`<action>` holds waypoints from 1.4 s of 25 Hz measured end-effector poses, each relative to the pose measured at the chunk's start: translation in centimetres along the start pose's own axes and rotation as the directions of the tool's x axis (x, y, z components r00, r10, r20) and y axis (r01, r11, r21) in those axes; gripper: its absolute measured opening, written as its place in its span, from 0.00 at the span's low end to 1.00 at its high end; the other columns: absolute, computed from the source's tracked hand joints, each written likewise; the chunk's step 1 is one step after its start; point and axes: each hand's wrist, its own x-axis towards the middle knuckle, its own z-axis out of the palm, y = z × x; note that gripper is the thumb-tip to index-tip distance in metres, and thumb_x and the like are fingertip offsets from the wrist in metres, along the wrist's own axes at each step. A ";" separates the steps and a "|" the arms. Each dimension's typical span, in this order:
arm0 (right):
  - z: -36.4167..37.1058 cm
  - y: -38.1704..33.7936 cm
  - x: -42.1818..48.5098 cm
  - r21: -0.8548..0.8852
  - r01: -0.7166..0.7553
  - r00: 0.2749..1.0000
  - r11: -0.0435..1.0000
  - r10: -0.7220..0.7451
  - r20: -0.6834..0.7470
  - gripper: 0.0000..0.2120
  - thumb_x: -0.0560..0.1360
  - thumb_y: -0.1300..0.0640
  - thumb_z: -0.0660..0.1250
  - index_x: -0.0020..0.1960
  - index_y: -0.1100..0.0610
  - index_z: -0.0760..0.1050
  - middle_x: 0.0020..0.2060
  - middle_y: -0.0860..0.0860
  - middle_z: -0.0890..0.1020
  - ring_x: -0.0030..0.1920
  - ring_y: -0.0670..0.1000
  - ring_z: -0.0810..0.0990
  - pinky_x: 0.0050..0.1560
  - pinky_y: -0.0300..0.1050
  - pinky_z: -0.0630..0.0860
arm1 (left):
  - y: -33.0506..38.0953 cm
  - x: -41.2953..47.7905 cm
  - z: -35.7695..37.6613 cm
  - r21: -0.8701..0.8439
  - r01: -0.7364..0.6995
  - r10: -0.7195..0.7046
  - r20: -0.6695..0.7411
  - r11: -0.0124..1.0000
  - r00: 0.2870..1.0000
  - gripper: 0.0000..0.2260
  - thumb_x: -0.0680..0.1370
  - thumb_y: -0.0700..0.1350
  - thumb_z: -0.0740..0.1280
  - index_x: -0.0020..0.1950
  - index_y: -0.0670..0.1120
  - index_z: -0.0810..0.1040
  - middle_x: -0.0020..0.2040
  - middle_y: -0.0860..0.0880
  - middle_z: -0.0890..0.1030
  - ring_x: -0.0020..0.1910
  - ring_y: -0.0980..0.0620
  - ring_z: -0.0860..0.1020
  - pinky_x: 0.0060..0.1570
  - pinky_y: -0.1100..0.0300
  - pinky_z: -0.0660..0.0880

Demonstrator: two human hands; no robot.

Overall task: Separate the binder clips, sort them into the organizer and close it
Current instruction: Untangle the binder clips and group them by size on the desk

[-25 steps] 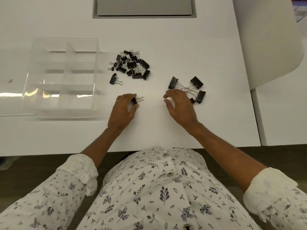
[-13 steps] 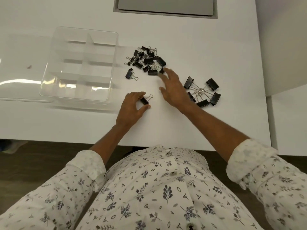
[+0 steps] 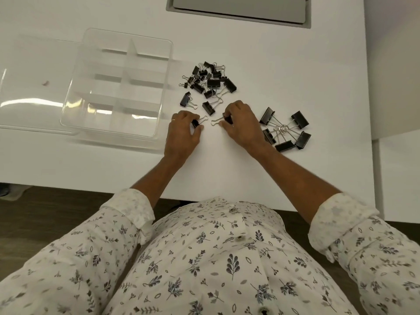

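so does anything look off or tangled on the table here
Yes: the large binder clips beside the right hand are hooked together by their wire handles, knotted at the centre. A small reddish speck also marks the clear lid.

A white table (image 3: 284, 64) carries a grey inset panel (image 3: 238, 6) at its far edge — dark floor (image 3: 45, 214) below.

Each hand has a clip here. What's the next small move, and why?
Probably the left hand should drop its small clip into a near compartment of the organizer. That clip already lies apart from the second clip, which the right hand pinches, and the organizer beside it is open and looks empty.
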 end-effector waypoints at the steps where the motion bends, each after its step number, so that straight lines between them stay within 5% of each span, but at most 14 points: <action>1: -0.2 0.1 -0.2 -0.024 -0.011 1.000 1.000 0.011 -0.001 0.13 0.74 0.50 0.73 0.52 0.57 0.74 0.50 0.53 0.77 0.51 0.54 0.74 0.48 0.52 0.76 | 0.1 0.5 0.0 0.008 0.003 -0.003 -0.005 1.000 1.000 0.13 0.78 0.45 0.70 0.62 0.45 0.81 0.60 0.48 0.79 0.61 0.48 0.74 0.63 0.54 0.73; 4: -0.4 0.3 -1.5 -0.097 -0.046 0.999 0.994 0.044 -0.017 0.17 0.74 0.47 0.73 0.53 0.57 0.73 0.49 0.53 0.77 0.50 0.55 0.75 0.45 0.52 0.76 | 0.4 1.9 -0.1 0.056 -0.030 0.030 0.009 0.998 1.000 0.18 0.78 0.41 0.67 0.68 0.43 0.78 0.66 0.47 0.77 0.67 0.47 0.72 0.67 0.52 0.72; 7: -0.2 0.3 -3.3 -0.103 -0.069 0.998 0.992 0.068 -0.010 0.19 0.74 0.48 0.74 0.55 0.59 0.73 0.53 0.55 0.75 0.51 0.56 0.74 0.44 0.51 0.76 | 1.1 3.0 0.6 0.120 -0.097 0.097 0.008 0.988 0.995 0.20 0.78 0.48 0.68 0.70 0.45 0.77 0.68 0.47 0.78 0.70 0.46 0.72 0.70 0.50 0.69; 12: -0.4 0.6 -6.0 -0.042 -0.066 0.993 0.997 0.069 0.091 0.19 0.74 0.54 0.74 0.62 0.59 0.74 0.57 0.55 0.77 0.58 0.56 0.75 0.56 0.52 0.76 | 1.8 4.3 1.7 0.283 -0.163 0.162 0.029 0.945 0.986 0.20 0.77 0.57 0.69 0.65 0.48 0.80 0.62 0.50 0.81 0.67 0.48 0.74 0.74 0.52 0.62; 22: -0.6 1.7 -9.8 0.178 -0.188 0.976 0.966 0.204 -0.080 0.16 0.75 0.43 0.73 0.54 0.53 0.76 0.49 0.48 0.79 0.46 0.46 0.79 0.46 0.47 0.81 | 2.3 -1.3 0.7 0.007 -0.178 0.176 0.120 0.984 0.977 0.17 0.77 0.50 0.73 0.64 0.46 0.78 0.61 0.49 0.79 0.65 0.49 0.73 0.65 0.58 0.71; 35: 0.4 1.2 -9.0 0.133 -0.044 0.999 0.990 0.043 0.007 0.19 0.73 0.42 0.75 0.55 0.54 0.76 0.52 0.48 0.77 0.50 0.50 0.78 0.50 0.49 0.79 | 0.3 -6.3 0.1 -0.023 -0.137 0.139 0.170 0.990 0.976 0.30 0.75 0.58 0.75 0.73 0.49 0.73 0.70 0.51 0.75 0.72 0.52 0.70 0.73 0.54 0.68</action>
